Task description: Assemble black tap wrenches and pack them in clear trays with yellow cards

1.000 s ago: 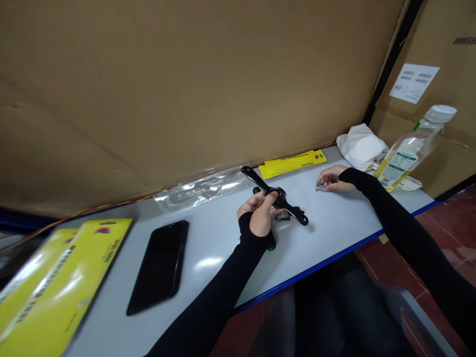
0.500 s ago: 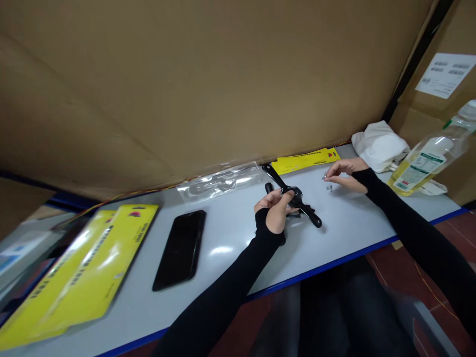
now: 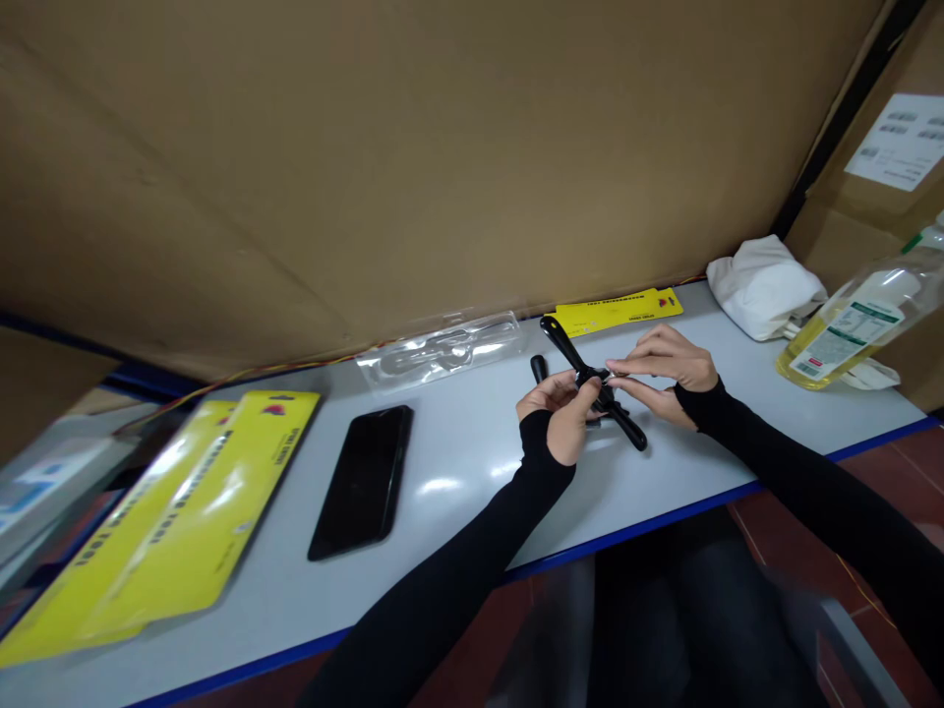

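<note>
My left hand is closed around the middle of a black spokeshave, which is held tilted above the table with both handles sticking out. My right hand has come up to the spokeshave's body from the right. Its thumb and fingertips pinch a small shiny metal screw against the middle of the tool; the fingers partly cover it. Below and behind the left hand, a second black handle shows on the table, its rest hidden by the hand.
A black phone lies left of my hands. Yellow tool cards are at the far left, with more yellow cards at the back. A clear plastic blister rests by the cardboard wall. At right are a white cloth and a bottle of yellow liquid.
My right hand has moved left with the small screw, from above the table to the middle of the spokeshave. My left hand still holds the tool. The view has shifted slightly.
</note>
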{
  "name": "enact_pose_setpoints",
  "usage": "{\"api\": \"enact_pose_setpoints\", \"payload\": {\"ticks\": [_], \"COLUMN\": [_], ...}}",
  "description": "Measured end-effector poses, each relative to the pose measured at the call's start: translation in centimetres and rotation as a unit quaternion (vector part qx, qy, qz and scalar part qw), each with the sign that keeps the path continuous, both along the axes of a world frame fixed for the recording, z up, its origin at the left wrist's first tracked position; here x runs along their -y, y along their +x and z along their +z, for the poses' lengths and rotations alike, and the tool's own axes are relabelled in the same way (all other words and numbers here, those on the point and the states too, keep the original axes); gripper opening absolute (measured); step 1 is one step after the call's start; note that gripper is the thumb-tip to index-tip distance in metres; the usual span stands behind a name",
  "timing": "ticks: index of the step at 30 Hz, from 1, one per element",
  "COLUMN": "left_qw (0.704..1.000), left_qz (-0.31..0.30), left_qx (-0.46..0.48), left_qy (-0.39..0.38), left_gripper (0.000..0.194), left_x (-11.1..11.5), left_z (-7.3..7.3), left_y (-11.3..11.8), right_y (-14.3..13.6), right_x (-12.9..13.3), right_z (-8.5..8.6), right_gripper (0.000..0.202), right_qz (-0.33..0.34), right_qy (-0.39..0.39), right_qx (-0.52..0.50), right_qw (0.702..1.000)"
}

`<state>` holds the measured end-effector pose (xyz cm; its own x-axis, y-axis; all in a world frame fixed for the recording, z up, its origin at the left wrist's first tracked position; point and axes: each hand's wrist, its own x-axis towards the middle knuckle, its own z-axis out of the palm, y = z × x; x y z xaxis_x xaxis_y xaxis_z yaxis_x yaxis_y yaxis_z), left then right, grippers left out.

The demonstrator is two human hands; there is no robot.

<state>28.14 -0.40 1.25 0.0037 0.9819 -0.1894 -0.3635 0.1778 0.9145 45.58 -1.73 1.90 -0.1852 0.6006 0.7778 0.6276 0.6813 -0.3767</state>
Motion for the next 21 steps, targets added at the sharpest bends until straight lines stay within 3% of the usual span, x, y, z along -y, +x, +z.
{"api": "enact_pose_setpoints", "payload": {"ticks": [9, 17, 21], "left_qw": [1.000, 1.000, 1.000], "left_qz": [0.010, -0.007, -0.002], "left_qx": [0.004, -0.003, -0.009], "left_qy": [-0.002, -0.020, -0.016], "left_gripper": [0.053, 0.054, 0.052], "left_x": [-0.1, 0.1, 0.2], "left_z": [-0.4, -0.3, -0.3], "left_y": [0.1, 0.2, 0.3], "right_y": [-0.6, -1.1, -0.9], "right_x": [0.4, 0.6, 0.9], "right_z": [-0.7, -0.7, -0.4], "right_gripper": [0.021, 0.020, 0.012], "right_qz": [0.001, 0.002, 0.007], "right_qy": [0.065, 0.008, -0.097], "right_qx": [0.049, 0.013, -0.023], "right_qw": [0.997, 1.000, 0.995]}}
